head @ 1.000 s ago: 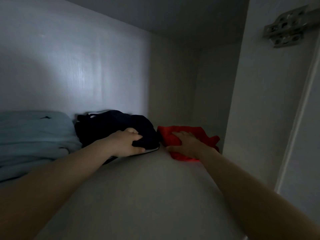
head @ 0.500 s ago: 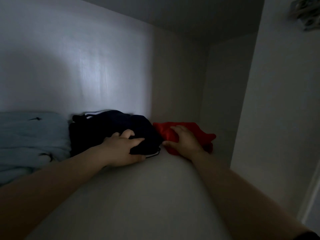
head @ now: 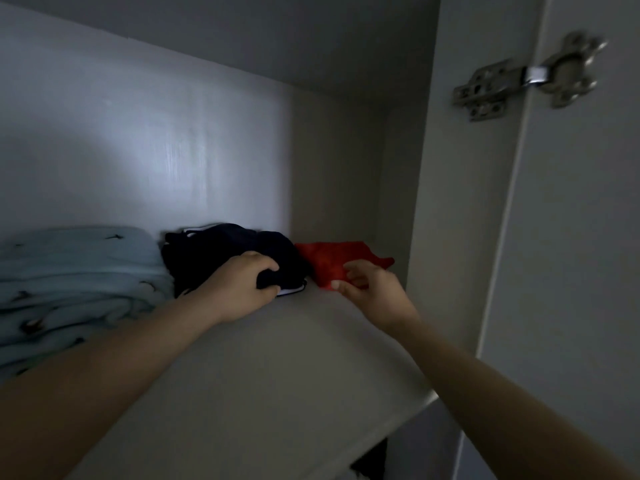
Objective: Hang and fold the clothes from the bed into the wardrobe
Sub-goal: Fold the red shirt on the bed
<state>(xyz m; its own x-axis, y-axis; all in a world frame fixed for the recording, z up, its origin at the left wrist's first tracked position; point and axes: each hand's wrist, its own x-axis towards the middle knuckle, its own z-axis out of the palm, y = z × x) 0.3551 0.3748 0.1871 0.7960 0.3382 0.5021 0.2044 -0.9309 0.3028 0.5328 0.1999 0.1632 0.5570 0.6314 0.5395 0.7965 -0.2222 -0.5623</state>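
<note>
On the white wardrobe shelf [head: 277, 375] a folded dark navy garment [head: 221, 247] with a white trim lies at the back. My left hand [head: 239, 289] grips its front edge, fingers curled over the top and thumb beneath. Right beside it, in the back right corner, lies a small folded red garment [head: 329, 258]. My right hand [head: 374, 292] hovers just in front of the red garment, fingers loosely curled and holding nothing.
A folded light blue stack [head: 76, 271] with small dark prints fills the shelf's left side, touching the navy garment. The wardrobe side panel [head: 460, 237] stands close on the right, with a metal hinge [head: 519, 81] and the open door [head: 588, 271] beyond it.
My right hand, which pressed flat on the red garment, has lifted off and drawn back toward me. My left hand stays on the navy garment, now curled around its edge.
</note>
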